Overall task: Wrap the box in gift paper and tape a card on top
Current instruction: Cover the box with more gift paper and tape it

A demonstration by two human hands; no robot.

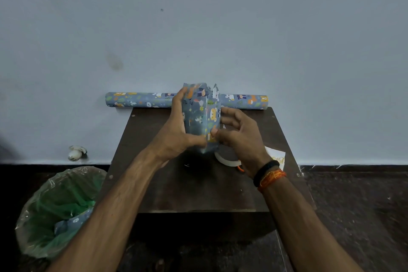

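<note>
Head view: the box, already covered in gift paper, is held upright above the surface, gripped by the left hand while its seam is pinched by the right hand. If either grip is loosened, the untaped folds at the top could probably spring open, with the tape roll and card left unused beneath.

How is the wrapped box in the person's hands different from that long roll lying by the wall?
The wrapped box stands on end, held up between the left hand and the right hand; the roll of gift paper lies flat along the table's far edge, untouched. The box is short and flat-sided, the roll long and round. The box's top end has loose, unfolded paper; the roll is tightly wound. Both show the same blue animal print.
</note>
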